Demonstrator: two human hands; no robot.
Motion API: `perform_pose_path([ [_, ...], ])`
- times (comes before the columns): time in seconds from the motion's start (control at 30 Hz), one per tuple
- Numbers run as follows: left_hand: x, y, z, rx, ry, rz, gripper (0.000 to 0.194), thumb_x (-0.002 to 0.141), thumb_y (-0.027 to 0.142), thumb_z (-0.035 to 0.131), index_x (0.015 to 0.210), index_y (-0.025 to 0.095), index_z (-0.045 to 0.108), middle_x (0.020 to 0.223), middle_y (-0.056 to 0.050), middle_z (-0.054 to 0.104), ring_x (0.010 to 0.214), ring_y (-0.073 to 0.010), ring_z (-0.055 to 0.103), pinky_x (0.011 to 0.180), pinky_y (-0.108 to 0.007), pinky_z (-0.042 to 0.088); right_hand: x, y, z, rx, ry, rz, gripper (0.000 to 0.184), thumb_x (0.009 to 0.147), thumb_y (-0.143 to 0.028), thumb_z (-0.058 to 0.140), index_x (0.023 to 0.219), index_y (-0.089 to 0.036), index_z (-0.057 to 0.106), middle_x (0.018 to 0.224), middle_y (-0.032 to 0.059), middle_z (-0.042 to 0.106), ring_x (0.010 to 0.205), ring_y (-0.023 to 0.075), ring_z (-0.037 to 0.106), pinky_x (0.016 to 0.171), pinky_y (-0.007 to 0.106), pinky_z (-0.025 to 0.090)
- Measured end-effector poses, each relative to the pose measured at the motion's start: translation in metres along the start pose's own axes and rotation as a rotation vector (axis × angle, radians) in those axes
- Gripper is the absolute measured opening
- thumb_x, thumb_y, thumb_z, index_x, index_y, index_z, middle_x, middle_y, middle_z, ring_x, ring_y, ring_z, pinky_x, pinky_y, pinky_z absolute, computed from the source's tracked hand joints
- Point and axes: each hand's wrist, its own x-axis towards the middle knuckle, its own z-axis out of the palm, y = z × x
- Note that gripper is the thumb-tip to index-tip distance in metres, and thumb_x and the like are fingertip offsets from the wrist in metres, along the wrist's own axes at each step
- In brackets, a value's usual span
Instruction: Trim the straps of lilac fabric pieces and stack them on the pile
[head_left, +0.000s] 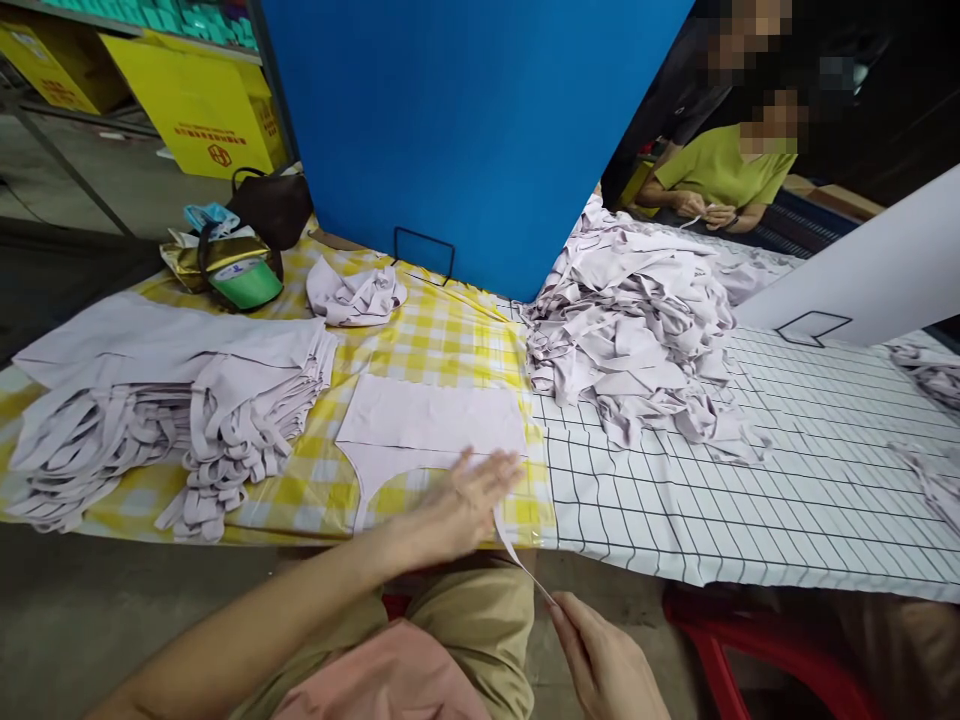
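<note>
A pale lilac strappy garment lies flat on the yellow-and-white checked cloth in front of me. My left hand rests on its lower right part, fingers stretched out and slightly blurred. Below the table edge, my right hand pinches the end of a thin strap, pulled taut toward me from the garment. To the left sits a thick stack of matching garments, their straps hanging in loops near the front edge.
A tall blue board stands behind the garment. Right of it is a loose heap of lilac garments on white grid cloth. A crumpled piece, a green-and-gold bag and a dark bag lie behind. Two people are across the table.
</note>
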Motion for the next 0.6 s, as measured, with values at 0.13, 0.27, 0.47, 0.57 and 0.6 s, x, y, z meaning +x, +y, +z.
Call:
perform_pose_path([
  [0.13, 0.002, 0.048, 0.005, -0.373, -0.137, 0.137, 0.063, 0.083, 0.023, 0.048, 0.141, 0.016, 0.024, 0.136, -0.01, 0.046, 0.125, -0.0204, 0.041, 0.111, -0.04, 0.018, 0.026, -0.016, -0.023, -0.099, -0.109, -0.041, 0.036, 0.088, -0.04, 0.03, 0.069, -0.024, 0.056, 0.069, 0.0064, 0.067, 0.063, 0.0219, 0.063, 0.055, 0.027, 0.04],
  [0.27, 0.009, 0.056, 0.01, -0.57, -0.115, -0.121, 0.029, 0.084, 0.019, 0.044, 0.109, 0.016, 0.06, 0.089, -0.005, 0.069, 0.084, -0.0177, 0.062, 0.079, -0.027, 0.045, 0.054, -0.02, -0.053, -0.075, -0.222, -0.053, 0.028, 0.085, -0.036, 0.035, 0.073, -0.023, 0.056, 0.062, 0.0014, 0.063, 0.057, 0.0175, 0.057, 0.053, 0.025, 0.035],
  [0.47, 0.01, 0.04, 0.006, -0.749, -0.121, -0.308, 0.023, 0.082, 0.019, 0.044, 0.075, 0.015, 0.065, 0.07, -0.001, 0.067, 0.065, -0.0132, 0.058, 0.061, -0.02, 0.039, 0.081, -0.018, -0.083, -0.011, -0.227, -0.048, 0.026, 0.086, -0.033, 0.036, 0.068, -0.021, 0.05, 0.061, -0.0014, 0.052, 0.057, 0.013, 0.043, 0.052, 0.023, 0.03],
  [0.57, 0.013, 0.04, 0.004, -0.847, -0.083, -0.316, 0.021, 0.081, 0.026, 0.051, 0.095, 0.016, 0.063, 0.077, -0.001, 0.066, 0.067, -0.0127, 0.056, 0.06, -0.02, 0.038, 0.087, -0.024, -0.084, 0.021, -0.279, -0.097, 0.022, 0.087, -0.029, 0.036, 0.071, -0.021, 0.048, 0.059, -0.0034, 0.046, 0.055, 0.0118, 0.038, 0.051, 0.023, 0.028],
  [0.6, 0.014, 0.041, 0.004, -0.891, -0.072, -0.318, 0.024, 0.08, 0.03, 0.052, 0.097, 0.016, 0.061, 0.077, -0.001, 0.065, 0.066, -0.0121, 0.054, 0.059, -0.02, 0.037, 0.089, -0.026, -0.083, 0.042, -0.298, -0.116, 0.02, 0.088, -0.028, 0.036, 0.073, -0.021, 0.047, 0.059, -0.004, 0.045, 0.054, 0.0114, 0.037, 0.051, 0.023, 0.028],
])
